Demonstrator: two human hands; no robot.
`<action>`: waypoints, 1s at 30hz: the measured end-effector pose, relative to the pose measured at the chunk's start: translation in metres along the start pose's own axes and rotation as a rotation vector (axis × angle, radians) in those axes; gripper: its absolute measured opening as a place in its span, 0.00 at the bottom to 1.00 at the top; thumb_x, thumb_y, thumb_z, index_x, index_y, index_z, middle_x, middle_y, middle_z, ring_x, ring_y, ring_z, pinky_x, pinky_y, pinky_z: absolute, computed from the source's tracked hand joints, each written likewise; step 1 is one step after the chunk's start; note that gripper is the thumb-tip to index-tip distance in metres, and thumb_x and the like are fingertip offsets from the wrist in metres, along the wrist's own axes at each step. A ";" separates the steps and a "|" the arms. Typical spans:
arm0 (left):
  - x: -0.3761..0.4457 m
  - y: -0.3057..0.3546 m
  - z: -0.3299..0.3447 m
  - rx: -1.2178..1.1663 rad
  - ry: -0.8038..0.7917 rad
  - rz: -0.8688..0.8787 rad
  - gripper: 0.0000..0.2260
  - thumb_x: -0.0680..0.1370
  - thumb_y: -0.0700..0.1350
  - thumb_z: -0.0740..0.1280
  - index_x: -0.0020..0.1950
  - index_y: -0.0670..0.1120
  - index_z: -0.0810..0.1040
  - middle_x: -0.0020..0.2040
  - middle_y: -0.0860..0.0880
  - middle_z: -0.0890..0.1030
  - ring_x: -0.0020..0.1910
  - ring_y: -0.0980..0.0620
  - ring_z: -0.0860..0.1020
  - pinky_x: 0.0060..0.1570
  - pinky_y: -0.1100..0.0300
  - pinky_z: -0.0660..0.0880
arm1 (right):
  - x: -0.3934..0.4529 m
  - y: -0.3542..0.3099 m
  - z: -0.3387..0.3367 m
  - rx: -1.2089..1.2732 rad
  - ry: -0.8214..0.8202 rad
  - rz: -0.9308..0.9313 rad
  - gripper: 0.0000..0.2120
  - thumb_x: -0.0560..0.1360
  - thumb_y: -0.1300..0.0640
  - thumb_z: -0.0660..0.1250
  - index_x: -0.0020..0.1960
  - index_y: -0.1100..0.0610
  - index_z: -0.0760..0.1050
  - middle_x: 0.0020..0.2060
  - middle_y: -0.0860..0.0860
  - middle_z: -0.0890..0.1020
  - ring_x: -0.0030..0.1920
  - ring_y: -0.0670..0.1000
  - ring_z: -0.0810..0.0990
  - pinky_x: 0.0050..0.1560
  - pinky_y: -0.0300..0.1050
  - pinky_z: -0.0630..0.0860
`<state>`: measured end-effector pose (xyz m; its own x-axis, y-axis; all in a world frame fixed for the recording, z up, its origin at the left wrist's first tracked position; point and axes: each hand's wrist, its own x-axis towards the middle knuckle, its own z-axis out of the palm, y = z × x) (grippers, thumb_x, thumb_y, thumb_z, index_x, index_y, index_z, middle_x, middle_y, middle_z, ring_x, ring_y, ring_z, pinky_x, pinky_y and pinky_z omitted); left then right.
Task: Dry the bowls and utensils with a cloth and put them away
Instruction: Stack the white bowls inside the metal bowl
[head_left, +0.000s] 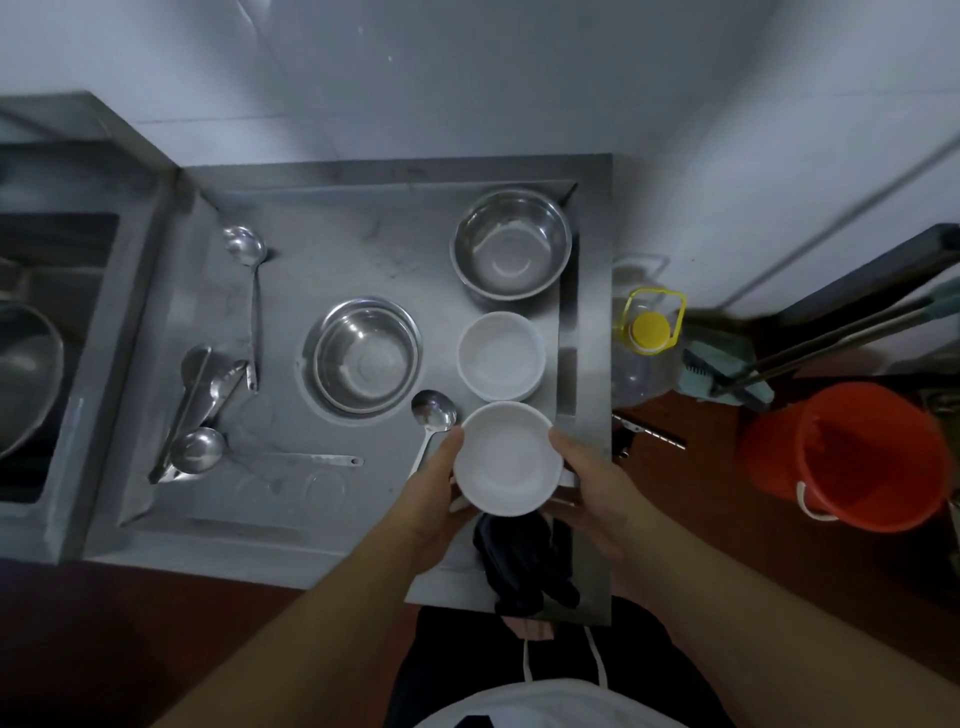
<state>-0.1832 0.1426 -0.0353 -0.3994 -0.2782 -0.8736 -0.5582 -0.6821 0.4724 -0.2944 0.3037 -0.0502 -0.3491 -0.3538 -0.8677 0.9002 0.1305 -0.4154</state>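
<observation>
Both hands grasp one white bowl (503, 457) over the near right of the steel bench (332, 525): left hand (434, 499) on its left rim, right hand (597, 486) on its right. A dark cloth (524, 561) hangs just below. Just beyond it sits a second white bowl (501, 356), with a ladle (434, 413) to the left.
</observation>
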 end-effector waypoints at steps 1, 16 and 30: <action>-0.007 0.003 0.002 -0.003 -0.003 0.013 0.24 0.79 0.66 0.65 0.66 0.52 0.82 0.57 0.48 0.88 0.57 0.47 0.87 0.62 0.47 0.82 | -0.007 -0.007 0.001 -0.014 -0.009 -0.010 0.15 0.80 0.44 0.71 0.62 0.51 0.82 0.61 0.52 0.85 0.58 0.57 0.85 0.41 0.45 0.84; 0.007 0.171 0.040 0.057 -0.091 0.191 0.30 0.74 0.70 0.68 0.67 0.52 0.81 0.57 0.49 0.88 0.57 0.47 0.87 0.51 0.51 0.85 | 0.003 -0.157 0.066 -0.082 -0.009 -0.231 0.23 0.70 0.34 0.76 0.55 0.49 0.86 0.49 0.49 0.89 0.48 0.55 0.89 0.47 0.53 0.87; 0.171 0.265 0.087 0.152 -0.112 0.090 0.31 0.79 0.71 0.66 0.65 0.46 0.81 0.53 0.45 0.89 0.55 0.45 0.86 0.45 0.53 0.85 | 0.153 -0.238 0.108 0.031 0.182 -0.228 0.28 0.77 0.31 0.68 0.66 0.51 0.77 0.62 0.53 0.83 0.62 0.55 0.82 0.67 0.56 0.80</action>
<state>-0.4628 -0.0263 -0.0495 -0.5265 -0.2510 -0.8123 -0.6166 -0.5451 0.5681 -0.5346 0.1186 -0.0547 -0.5815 -0.1980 -0.7891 0.8000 0.0371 -0.5988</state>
